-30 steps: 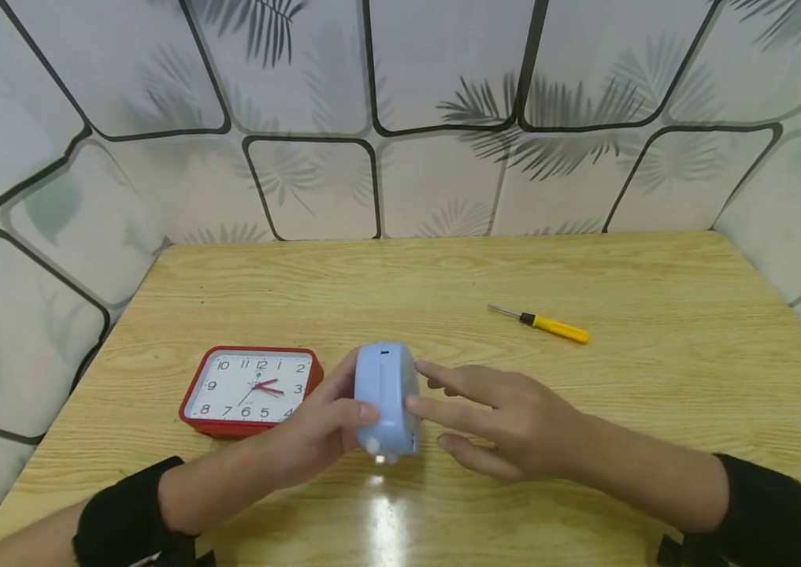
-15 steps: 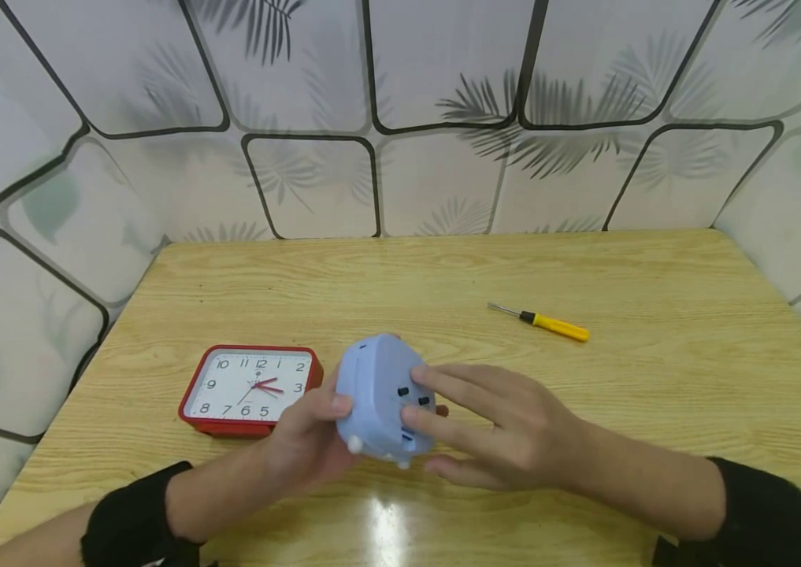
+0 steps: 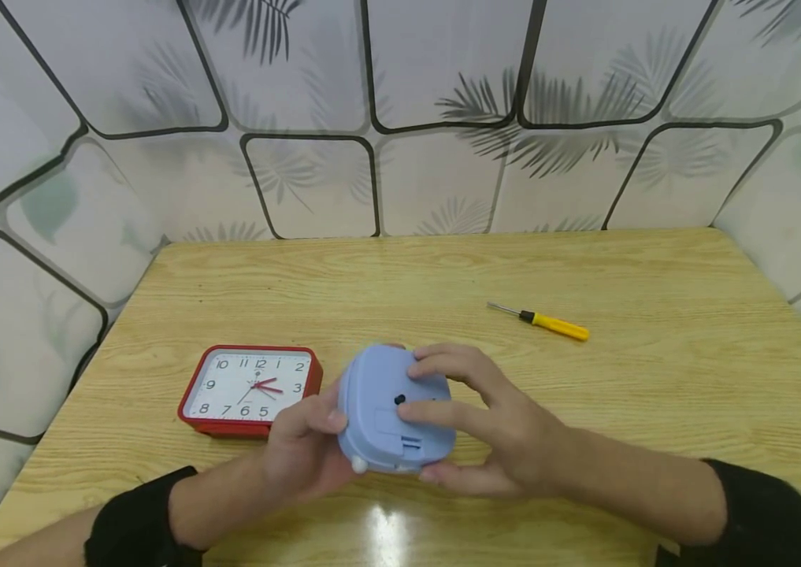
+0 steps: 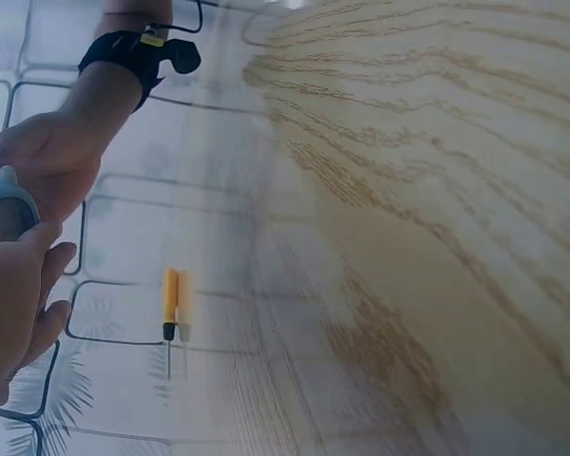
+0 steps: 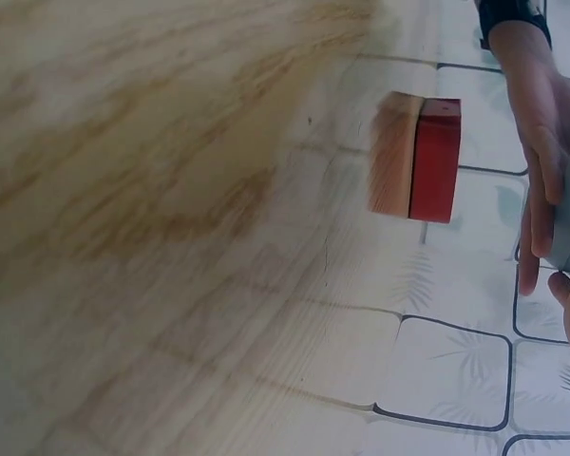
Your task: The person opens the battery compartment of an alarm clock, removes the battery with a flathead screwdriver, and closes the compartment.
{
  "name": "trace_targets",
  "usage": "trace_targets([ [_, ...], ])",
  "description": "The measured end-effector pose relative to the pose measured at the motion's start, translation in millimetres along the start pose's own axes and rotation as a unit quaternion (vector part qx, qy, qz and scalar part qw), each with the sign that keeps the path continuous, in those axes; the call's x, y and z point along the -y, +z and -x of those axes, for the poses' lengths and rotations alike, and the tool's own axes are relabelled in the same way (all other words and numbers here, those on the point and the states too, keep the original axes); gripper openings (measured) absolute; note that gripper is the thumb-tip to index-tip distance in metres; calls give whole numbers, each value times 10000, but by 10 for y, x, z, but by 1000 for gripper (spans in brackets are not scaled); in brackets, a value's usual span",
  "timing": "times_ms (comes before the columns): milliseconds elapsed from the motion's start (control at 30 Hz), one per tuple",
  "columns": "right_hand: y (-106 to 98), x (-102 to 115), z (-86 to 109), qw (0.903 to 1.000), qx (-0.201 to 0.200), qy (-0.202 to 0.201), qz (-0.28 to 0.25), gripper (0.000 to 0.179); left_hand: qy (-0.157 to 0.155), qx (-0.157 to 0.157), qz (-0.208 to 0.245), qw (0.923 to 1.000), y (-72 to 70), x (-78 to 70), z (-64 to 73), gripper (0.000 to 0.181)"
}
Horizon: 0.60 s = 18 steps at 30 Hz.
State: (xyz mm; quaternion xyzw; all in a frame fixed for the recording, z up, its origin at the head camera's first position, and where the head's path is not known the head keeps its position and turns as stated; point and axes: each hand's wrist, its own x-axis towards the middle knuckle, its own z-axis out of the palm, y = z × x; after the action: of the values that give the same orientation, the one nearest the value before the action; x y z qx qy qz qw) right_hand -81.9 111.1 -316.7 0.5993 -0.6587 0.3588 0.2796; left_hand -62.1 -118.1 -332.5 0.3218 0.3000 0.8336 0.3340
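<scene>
A light blue alarm clock is raised over the table between both hands, its back turned up. Two small dark knobs, one mostly covered by a finger, and a slotted cover show on that back, with a white foot at its lower corner. My left hand grips it from the left, thumb on the edge. From the right, my right hand lays bent fingers on the back and sets its thumb at the lower edge. In the left wrist view the clock is partly cut off, and its face is hidden in the head view.
A red rectangular clock lies face up to the left, close to my left hand. A yellow-handled screwdriver lies farther back on the right of the wooden table. Patterned cloth stands behind the table.
The blue alarm clock has turned from edge-on to showing its back. My right fingers have gone from touching its side to lying across the back, with the thumb at the lower edge.
</scene>
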Motion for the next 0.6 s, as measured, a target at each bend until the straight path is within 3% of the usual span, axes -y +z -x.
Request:
trace_targets([
  [300,73,65,26,9888,-233,797,-1239,37,48,55,29,10000,17,32,9,64],
  [600,84,92,49,9716,-461,1153,-2014,30,11,-13,33,10000,31,29,6,68],
])
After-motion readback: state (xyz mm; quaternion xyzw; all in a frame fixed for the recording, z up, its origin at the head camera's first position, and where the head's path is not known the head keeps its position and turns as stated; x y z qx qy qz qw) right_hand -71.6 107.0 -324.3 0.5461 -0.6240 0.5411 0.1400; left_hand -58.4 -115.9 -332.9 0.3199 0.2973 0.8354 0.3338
